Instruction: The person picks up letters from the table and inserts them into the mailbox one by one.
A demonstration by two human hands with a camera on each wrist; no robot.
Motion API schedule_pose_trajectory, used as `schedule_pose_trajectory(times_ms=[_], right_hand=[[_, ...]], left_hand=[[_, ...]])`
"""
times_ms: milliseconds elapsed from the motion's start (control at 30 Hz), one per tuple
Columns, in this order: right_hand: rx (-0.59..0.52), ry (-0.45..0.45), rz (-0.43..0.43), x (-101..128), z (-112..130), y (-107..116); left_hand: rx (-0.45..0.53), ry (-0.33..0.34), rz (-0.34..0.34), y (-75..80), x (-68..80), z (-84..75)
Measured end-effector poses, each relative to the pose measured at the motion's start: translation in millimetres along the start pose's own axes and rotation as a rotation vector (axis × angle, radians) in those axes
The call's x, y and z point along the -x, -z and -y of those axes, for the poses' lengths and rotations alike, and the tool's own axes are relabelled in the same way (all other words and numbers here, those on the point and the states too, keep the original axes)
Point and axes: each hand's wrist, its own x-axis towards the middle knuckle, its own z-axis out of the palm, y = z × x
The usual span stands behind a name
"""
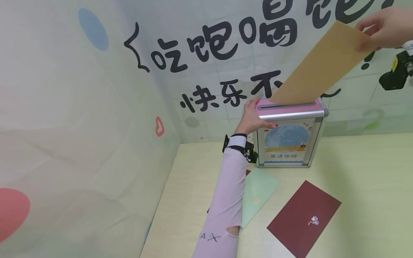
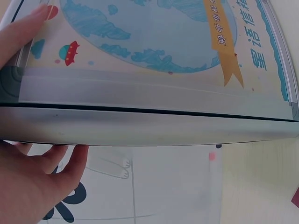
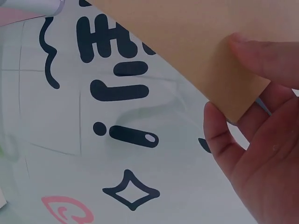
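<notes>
Tan paper makes up the envelope [image 1: 316, 66] that is held aslant above the box [image 1: 287, 139], its lower end brought to the slot [image 1: 265, 106] in the pink top; how far it is let into the slot cannot be told. Near the far edge of the tabletop [image 1: 374, 172], to the right of the far left corner, the box is stood upright. By the right hand [image 1: 387, 30], the envelope's upper corner is pinched between thumb and fingers. By the left hand [image 1: 253, 118], the left end of the box's top is gripped, with the thumb laid on the front and the fingers put over the top.

Little weight is to be expected in the envelope. It looks smooth and fairly stiff — no sag is seen along its length — yet it could be creased if pushed hard from the far corner. A hold near the middle of the upper edge, thumb and fingers flat, would probably be steadier. The metal-edged box looks rigid and is best braced at its ends. Nearer the front edge of the tabletop, a green envelope [image 1: 258, 190] and a dark red envelope [image 1: 301, 218] are laid flat; similar handling would be suited to both.
</notes>
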Motion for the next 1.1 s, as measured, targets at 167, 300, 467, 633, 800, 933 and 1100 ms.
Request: schedule_pose_trajectory(times_ms=[167,300,467,633,800,933,1100], right_hand=[[0.117,0.079,-0.022,-1.0,16.0,-3.1],[0.086,0.076,-0.042,-2.4,28.1,-7.3],[0.078,0.070,-0.027,-5.5,45.4,-13.6],[0.108,0.106,0.026,-12.2,60.3,-20.1],[0.116,0.136,0.060,-18.2,71.9,-26.6],[0.112,0.150,0.085,-22.8,76.3,-35.1],[0.115,0.199,0.133,-27.5,77.4,-49.6]], left_hand=[[0.006,0.007,-0.001,-0.8,0.6,0.1],[0.004,0.013,0.001,-1.3,0.9,0.3],[0.015,0.011,-0.004,-0.7,1.3,-0.2],[0.023,0.009,-0.007,-0.1,3.5,-1.8],[0.017,0.014,-0.007,0.4,4.3,-3.2],[0.011,0.021,0.000,0.5,4.9,-5.3],[0.022,0.021,0.004,0.4,6.1,-7.4]])
